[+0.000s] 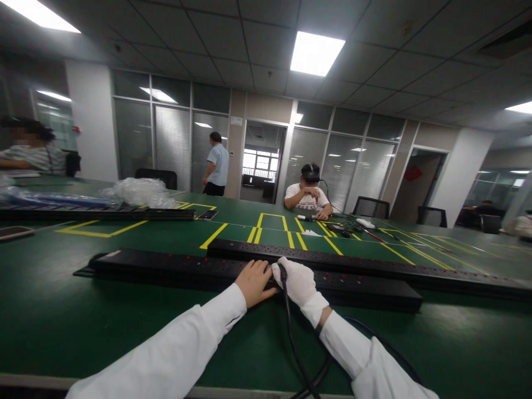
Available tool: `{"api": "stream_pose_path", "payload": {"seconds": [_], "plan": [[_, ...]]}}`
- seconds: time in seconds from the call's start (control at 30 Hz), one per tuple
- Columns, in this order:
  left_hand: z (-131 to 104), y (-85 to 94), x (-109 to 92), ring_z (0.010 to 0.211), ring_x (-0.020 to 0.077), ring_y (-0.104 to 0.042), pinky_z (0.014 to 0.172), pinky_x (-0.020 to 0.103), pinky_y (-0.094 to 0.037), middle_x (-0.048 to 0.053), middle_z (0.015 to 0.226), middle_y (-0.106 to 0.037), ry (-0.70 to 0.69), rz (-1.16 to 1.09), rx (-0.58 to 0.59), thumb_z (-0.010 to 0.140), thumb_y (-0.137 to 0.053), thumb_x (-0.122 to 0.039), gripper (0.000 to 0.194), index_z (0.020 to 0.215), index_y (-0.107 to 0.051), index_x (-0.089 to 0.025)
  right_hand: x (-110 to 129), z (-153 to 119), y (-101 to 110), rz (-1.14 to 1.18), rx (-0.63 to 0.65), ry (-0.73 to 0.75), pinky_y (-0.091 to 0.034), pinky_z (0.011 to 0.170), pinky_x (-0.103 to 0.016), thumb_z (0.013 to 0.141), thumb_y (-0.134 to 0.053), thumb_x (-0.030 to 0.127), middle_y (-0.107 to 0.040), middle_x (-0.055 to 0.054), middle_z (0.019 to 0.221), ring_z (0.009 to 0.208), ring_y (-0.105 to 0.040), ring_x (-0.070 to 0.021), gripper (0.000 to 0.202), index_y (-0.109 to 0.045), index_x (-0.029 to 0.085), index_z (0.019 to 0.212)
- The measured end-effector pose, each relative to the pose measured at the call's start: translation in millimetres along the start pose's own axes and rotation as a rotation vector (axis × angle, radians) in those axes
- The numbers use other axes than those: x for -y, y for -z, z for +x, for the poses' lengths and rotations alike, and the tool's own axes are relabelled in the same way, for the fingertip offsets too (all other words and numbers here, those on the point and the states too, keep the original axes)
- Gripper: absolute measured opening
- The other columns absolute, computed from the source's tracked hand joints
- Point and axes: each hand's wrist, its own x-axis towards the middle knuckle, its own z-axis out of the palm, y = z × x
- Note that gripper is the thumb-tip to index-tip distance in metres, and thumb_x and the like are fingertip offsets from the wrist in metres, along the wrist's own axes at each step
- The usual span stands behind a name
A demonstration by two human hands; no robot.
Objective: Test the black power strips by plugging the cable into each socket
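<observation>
Head view: two white-sleeved arms reach forward over a green table [62, 310] to a long black power strip [174, 266].
Bare left hand [254, 282] rests flat on the strip; gloved right hand [298, 284] grips a black cable [291, 332] at its plug.

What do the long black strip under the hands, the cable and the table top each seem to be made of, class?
Long black strip: probably matte moulded plastic, dull with little glare.
Cable: likely rubber-sheathed, bending smoothly, slight sheen.
Table top: seemingly a green rubbery mat, flat, softly reflective.
</observation>
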Motion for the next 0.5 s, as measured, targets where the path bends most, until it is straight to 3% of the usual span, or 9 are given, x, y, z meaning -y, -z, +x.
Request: {"api": "stream_pose_path", "payload": {"seconds": [0.5], "plan": [[0.6, 2.3, -0.4, 0.107, 0.0273, -0.044, 0.09, 0.043, -0.034, 0.012, 0.111, -0.052, -0.009, 0.007, 0.016, 0.077, -0.046, -0.049, 0.047, 0.112, -0.046, -0.018, -0.2, -0.1, 2.8, -0.021, 0.002, 0.012, -0.027, 0.058, -0.021, 0.088, -0.03, 0.042, -0.065, 0.001, 0.073, 0.066, -0.057, -0.0099, 0.034, -0.058, 0.024, 0.089]]}}
